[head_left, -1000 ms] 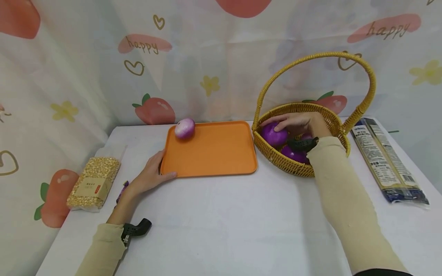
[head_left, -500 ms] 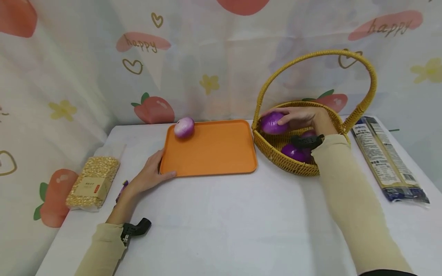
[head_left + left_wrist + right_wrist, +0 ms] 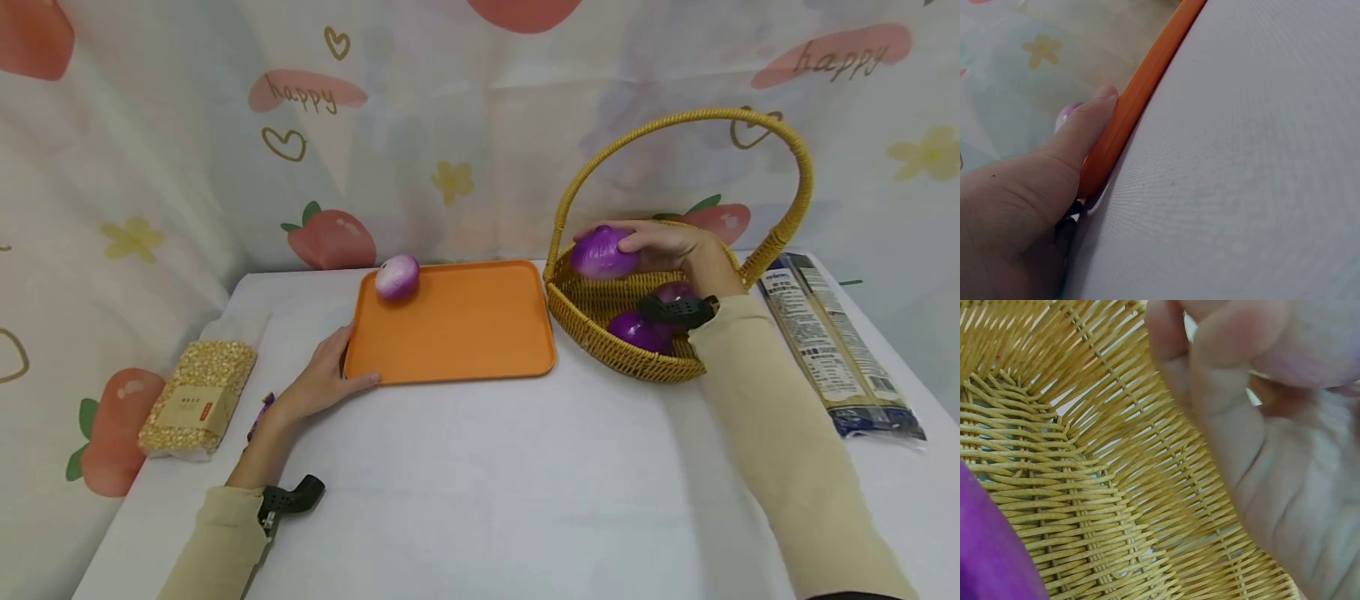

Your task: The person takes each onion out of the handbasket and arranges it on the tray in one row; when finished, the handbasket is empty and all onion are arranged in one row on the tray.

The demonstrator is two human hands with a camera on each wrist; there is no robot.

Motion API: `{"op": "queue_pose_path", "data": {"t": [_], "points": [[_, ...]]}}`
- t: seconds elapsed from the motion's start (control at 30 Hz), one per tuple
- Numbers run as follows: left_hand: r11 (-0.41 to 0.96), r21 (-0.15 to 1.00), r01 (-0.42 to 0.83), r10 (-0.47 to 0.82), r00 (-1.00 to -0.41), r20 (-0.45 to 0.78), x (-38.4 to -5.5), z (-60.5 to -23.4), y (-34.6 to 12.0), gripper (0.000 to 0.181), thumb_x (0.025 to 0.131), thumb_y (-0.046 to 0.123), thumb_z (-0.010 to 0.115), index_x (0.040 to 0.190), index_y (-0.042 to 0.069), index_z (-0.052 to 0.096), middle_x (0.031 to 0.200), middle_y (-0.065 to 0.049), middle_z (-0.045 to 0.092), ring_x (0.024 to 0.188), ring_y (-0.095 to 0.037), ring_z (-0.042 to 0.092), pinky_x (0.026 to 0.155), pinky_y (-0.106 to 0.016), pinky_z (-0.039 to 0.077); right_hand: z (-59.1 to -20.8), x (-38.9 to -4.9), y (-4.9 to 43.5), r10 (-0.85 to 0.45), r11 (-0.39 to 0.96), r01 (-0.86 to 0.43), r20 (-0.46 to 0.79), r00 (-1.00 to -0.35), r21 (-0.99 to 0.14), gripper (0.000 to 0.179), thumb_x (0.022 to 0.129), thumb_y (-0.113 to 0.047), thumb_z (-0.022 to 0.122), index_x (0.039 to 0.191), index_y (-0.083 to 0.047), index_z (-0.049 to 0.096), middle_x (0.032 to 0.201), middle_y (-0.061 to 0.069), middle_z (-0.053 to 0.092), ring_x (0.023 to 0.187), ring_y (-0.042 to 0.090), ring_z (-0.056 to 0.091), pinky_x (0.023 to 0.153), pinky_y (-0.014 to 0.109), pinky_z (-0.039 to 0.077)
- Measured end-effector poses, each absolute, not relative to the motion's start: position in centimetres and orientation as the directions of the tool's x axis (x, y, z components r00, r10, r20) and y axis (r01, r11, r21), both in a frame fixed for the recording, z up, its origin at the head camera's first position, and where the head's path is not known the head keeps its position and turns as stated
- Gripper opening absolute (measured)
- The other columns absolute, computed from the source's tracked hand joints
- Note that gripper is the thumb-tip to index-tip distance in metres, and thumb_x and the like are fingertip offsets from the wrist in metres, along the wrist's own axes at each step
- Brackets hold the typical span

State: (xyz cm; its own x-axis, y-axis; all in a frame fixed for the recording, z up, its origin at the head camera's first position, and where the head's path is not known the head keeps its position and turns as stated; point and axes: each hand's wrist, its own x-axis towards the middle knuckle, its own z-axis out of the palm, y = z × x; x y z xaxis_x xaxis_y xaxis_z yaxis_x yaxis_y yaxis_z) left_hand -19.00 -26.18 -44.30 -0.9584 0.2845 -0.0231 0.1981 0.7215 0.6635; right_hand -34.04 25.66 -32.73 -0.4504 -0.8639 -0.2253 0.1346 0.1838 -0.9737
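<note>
My right hand (image 3: 667, 244) grips a purple onion (image 3: 602, 252) above the wicker basket (image 3: 637, 363), near its left rim. In the right wrist view, curled fingers (image 3: 1225, 356) press against the onion's pale side (image 3: 1310, 344). Two more purple onions, the nearer one (image 3: 640, 331) shiny, lie at the basket's bottom, partly behind the wrist camera. My left hand (image 3: 318, 385) holds the near left corner of the orange tray (image 3: 465, 333), its thumb along the front rim. A paler onion (image 3: 397, 277) rests at the tray's far left corner.
The basket's tall arched handle (image 3: 675, 125) rises over my right hand. A bag of corn kernels (image 3: 201, 392) lies at the left, with a small purple wrapped item (image 3: 261, 414) beside my left forearm. A long printed packet (image 3: 840, 350) lies right of the basket.
My right hand has lifted the onion from inside the basket to about rim height, uncovering more of the onions below. The left hand stays at the tray's corner.
</note>
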Motion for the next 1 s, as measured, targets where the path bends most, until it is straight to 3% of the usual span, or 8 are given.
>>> {"op": "queue_pose_path", "data": {"t": [0.1,0.43,0.57,0.77,1.0], "points": [[0.719,0.664,0.205,0.287,-0.958,-0.015,-19.0,-44.4,-26.2,0.103,0.083,0.040,0.075,0.156,0.006,0.011,0.161,-0.018,0.020,0.148,-0.040,0.013,0.119,-0.061,0.012,-32.3,-33.7,25.5,-0.867,0.181,0.130,-0.220,-0.448,-0.975,0.041,0.097,-0.025,0.052,0.138,-0.028,0.051,0.133,-0.005,0.057,0.118,0.012,0.057,0.100,0.029,0.050],[0.710,0.662,0.240,0.307,-0.952,0.015,-19.1,-44.6,-26.2,0.102,0.083,0.038,0.076,0.156,0.006,0.012,0.159,-0.018,0.022,0.146,-0.040,0.017,0.118,-0.062,0.014,-31.5,-32.5,24.9,-0.928,0.116,0.055,-0.128,-0.349,-0.992,0.043,0.097,-0.024,0.054,0.139,-0.024,0.049,0.137,-0.002,0.051,0.115,0.014,0.058,0.094,0.032,0.055],[0.707,0.670,0.226,0.302,-0.953,0.003,-19.0,-44.5,-26.2,0.102,0.083,0.039,0.075,0.156,0.007,0.012,0.160,-0.018,0.021,0.147,-0.039,0.016,0.118,-0.062,0.014,-31.1,-31.6,24.4,-0.920,0.123,-0.003,-0.113,-0.376,-0.992,0.043,0.098,-0.021,0.052,0.140,-0.021,0.049,0.140,0.001,0.049,0.114,0.015,0.058,0.091,0.032,0.056],[0.707,0.677,0.203,0.293,-0.956,-0.019,-18.9,-44.7,-26.2,0.102,0.084,0.041,0.074,0.156,0.008,0.011,0.161,-0.017,0.019,0.147,-0.039,0.014,0.118,-0.062,0.013,-30.7,-28.9,23.0,-0.836,0.184,-0.093,-0.106,-0.539,-0.978,0.040,0.100,-0.013,0.045,0.139,-0.018,0.050,0.134,-0.001,0.055,0.111,0.015,0.059,0.089,0.031,0.056],[0.715,0.665,0.214,0.293,-0.956,-0.007,-19.0,-44.5,-26.2,0.102,0.083,0.040,0.075,0.156,0.007,0.011,0.161,-0.018,0.019,0.147,-0.040,0.015,0.118,-0.062,0.013,-30.4,-24.8,20.2,-0.619,0.305,-0.198,-0.036,-0.784,-0.932,0.037,0.096,-0.018,0.054,0.132,-0.024,0.056,0.130,0.001,0.050,0.110,0.023,0.054,0.083,0.031,0.056]]}}
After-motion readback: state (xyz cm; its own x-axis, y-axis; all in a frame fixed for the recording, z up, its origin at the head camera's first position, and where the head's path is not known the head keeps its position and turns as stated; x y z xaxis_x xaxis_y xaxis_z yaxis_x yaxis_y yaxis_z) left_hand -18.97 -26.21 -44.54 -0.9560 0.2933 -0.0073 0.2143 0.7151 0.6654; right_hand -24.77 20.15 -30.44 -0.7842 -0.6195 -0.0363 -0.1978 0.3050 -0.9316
